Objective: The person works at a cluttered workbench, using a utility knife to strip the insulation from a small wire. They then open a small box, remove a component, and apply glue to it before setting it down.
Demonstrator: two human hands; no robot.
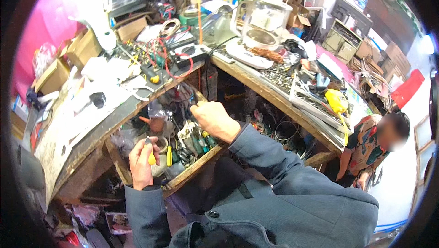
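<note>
My left hand (pixel 141 168) is closed around a tool with a yellow-and-black handle (pixel 152 158); whether it has a blade cannot be seen. It is held at the left side of an open wooden drawer (pixel 194 172) filled with tools. My right hand (pixel 216 119) reaches over the drawer's far part, its fingers curled; anything in them is hidden from me. Between my hands lie several green-and-black handled tools (pixel 199 144), a pale crumpled piece (pixel 186 131) and a yellow handle (pixel 169 156). An orange-tipped funnel-like thing (pixel 154 123) lies behind my left hand.
Left of the drawer, a cluttered bench (pixel 98 111) carries white parts, tools and red wires (pixel 171 56). The right bench (pixel 274 83) holds a clear blender-like jar (pixel 265 19), loose screws and a yellow tape measure (pixel 337 101). Another person (pixel 372 147) is at the right.
</note>
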